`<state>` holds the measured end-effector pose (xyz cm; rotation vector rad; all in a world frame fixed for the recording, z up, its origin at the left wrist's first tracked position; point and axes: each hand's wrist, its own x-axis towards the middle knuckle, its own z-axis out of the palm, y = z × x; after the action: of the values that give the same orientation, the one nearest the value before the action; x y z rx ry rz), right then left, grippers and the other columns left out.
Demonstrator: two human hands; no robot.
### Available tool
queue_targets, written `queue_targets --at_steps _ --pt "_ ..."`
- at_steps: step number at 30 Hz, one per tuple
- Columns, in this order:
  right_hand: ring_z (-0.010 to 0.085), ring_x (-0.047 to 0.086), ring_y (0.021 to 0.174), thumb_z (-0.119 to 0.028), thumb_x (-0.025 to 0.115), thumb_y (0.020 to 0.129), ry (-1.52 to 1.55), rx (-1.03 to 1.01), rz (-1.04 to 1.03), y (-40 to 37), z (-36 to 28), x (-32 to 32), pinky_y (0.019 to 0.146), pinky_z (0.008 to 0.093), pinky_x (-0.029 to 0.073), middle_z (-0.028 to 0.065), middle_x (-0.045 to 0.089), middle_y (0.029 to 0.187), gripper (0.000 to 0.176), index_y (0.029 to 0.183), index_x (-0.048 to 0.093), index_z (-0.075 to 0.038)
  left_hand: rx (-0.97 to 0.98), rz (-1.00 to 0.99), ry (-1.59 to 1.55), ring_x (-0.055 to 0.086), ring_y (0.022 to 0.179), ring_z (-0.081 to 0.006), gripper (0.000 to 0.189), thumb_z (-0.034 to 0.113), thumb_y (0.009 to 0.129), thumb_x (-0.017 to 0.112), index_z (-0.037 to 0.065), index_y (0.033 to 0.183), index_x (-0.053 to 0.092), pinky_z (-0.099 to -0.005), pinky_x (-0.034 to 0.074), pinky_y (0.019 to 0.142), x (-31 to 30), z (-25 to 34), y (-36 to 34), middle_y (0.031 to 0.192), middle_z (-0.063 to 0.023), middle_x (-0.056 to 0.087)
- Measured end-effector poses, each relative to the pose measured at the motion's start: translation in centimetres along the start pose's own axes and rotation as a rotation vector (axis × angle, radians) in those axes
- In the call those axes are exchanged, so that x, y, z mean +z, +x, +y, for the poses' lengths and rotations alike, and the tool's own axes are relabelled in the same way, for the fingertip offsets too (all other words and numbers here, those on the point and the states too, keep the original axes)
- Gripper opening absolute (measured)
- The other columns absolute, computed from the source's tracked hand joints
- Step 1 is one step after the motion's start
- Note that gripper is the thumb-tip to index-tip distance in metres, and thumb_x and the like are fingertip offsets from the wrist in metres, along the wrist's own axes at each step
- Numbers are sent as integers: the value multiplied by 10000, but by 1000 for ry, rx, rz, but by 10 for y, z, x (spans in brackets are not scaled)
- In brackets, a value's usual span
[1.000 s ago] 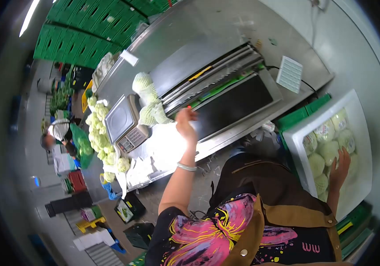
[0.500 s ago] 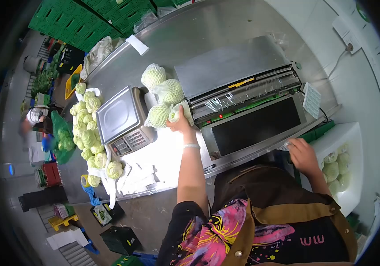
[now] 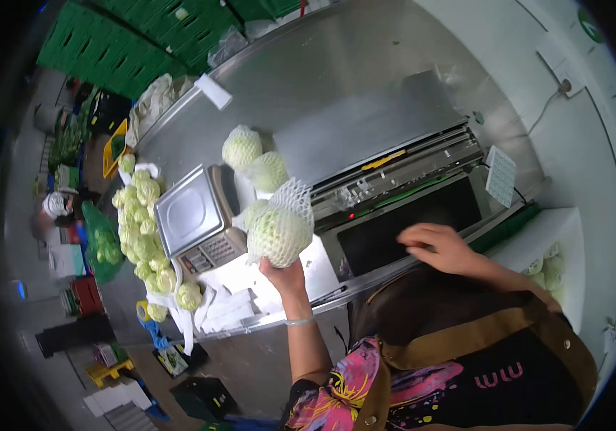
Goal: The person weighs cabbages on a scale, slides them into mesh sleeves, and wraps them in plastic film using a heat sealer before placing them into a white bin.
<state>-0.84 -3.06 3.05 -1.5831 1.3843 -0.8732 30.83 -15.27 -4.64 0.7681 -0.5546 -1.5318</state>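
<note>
A pale green cabbage in white foam netting (image 3: 279,230) is held up by my left hand (image 3: 284,279), its fingers wrapped round the lower end. Two more netted cabbages (image 3: 242,147) lie behind it, beside the scale (image 3: 192,208); part of another shows at the held one's left edge. My right hand (image 3: 434,244) hovers over the dark plate of the wrapping machine (image 3: 408,223). Its fingers are bent together, and whatever they may hold is too small to make out.
Bare cabbages (image 3: 139,215) are heaped left of the scale. White netting sleeves (image 3: 229,309) lie at the table's front edge. A white tub (image 3: 570,251) with netted cabbages stands at right. Green crates (image 3: 107,43) are stacked behind. Another person (image 3: 53,208) is far left.
My left hand has lifted a netted cabbage off the table and toward me. My right hand has moved left from the table's front edge to over the machine's dark plate.
</note>
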Motion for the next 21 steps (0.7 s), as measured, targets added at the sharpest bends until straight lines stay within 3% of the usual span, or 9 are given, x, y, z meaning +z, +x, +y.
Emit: queue_targets --at_steps 2,3,5,8,10,11,12,17,21 --pt "190 599 1055 -124 669 868 226 31 -72 40 -11 7 914 318 496 96 560 1281 527 1352 474 -54 5 -75 -15 423 1304 -315 763 353 796 600 115 1454 294 -496 357 1080 45 -13 7 1426 -120 418" --pt "256 584 1103 -178 680 870 352 59 -83 62 -17 9 918 345 502 161 465 1376 678 1446 337 -84 -9 -96 -49 428 1294 -323 791 281 775 617 122 1465 264 -484 361 1080 64 -25 11 1426 -123 406" --pt "270 399 1308 -230 685 876 753 -22 -19 98 -23 4 1015 370 428 201 339 1443 850 1492 135 -24 90 -187 32 406 1297 -325 908 168 699 674 159 1476 205 -455 356 1086 135 -40 12 1438 -132 347" --pt "266 372 1318 -286 731 830 537 -84 255 146 22 -34 1090 360 321 192 365 1422 905 1475 168 7 361 -350 723 399 1294 -303 816 88 711 650 120 1418 243 -411 339 1085 158 -69 49 1399 -130 350" --pt "256 403 1298 -312 742 814 406 -103 230 168 48 -70 1080 347 333 193 402 1401 921 1476 181 -3 223 -455 508 435 1242 -287 689 57 774 606 98 1371 266 -380 368 1053 166 -88 72 1415 -131 314" --pt "241 373 1321 -297 744 813 365 -26 122 177 59 -87 1094 344 308 170 375 1429 921 1487 173 -36 42 -368 535 436 1227 -224 514 79 858 504 70 1334 313 -347 384 1008 179 -83 71 1326 -87 349" --pt "226 342 1344 -282 746 812 324 49 6 184 68 -100 1109 341 283 148 349 1457 924 1499 165 -69 77 -363 697 467 1175 -233 495 77 903 532 61 1342 303 -361 435 933 175 -92 82 1284 -83 340" --pt "286 326 1373 -336 767 779 168 11 -12 187 104 -92 1131 387 258 184 335 1470 982 1504 155 -81 294 -461 1156 502 1144 -240 586 60 868 651 44 1344 308 -314 494 853 157 -122 103 1232 -94 340" --pt "340 353 1357 -422 749 787 82 47 0 184 109 -98 1111 401 299 248 335 1460 1000 1497 150 -53 -61 -466 819 497 1156 -278 640 106 875 657 48 1394 287 -368 460 961 158 -106 100 1299 -138 353"
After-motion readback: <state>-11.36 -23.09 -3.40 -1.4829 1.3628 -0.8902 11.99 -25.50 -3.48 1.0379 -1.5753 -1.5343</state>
